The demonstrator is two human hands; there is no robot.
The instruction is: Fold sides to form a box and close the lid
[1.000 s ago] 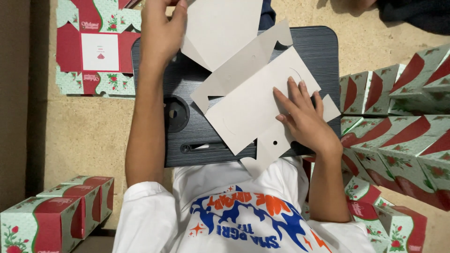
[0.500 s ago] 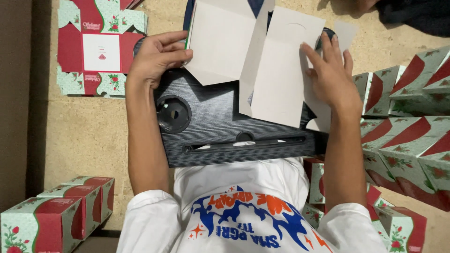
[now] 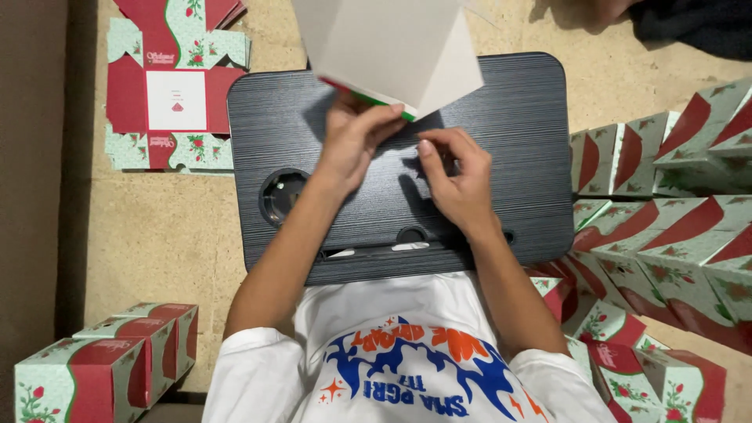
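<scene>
A folded cardboard box blank (image 3: pixel 392 47), grey-white on its inner side with a red and green printed edge, stands raised over the far half of a black lap tray (image 3: pixel 517 157). My left hand (image 3: pixel 352 137) pinches its lower edge between thumb and fingers. Just to the right, my right hand (image 3: pixel 454 176) hovers over the tray with curled fingers, close to that same lower edge; whether it touches the cardboard is unclear.
A stack of flat printed blanks (image 3: pixel 168 94) lies on the floor at upper left. Assembled red and mint boxes (image 3: pixel 102 364) stand at lower left, and several more boxes (image 3: pixel 674 211) pile up along the right. A dark cloth (image 3: pixel 697 27) sits at top right.
The blank has been folded narrower and lifted toward the top edge. Both hands moved inward from its outer sides to its lower edge near the tray's middle.
</scene>
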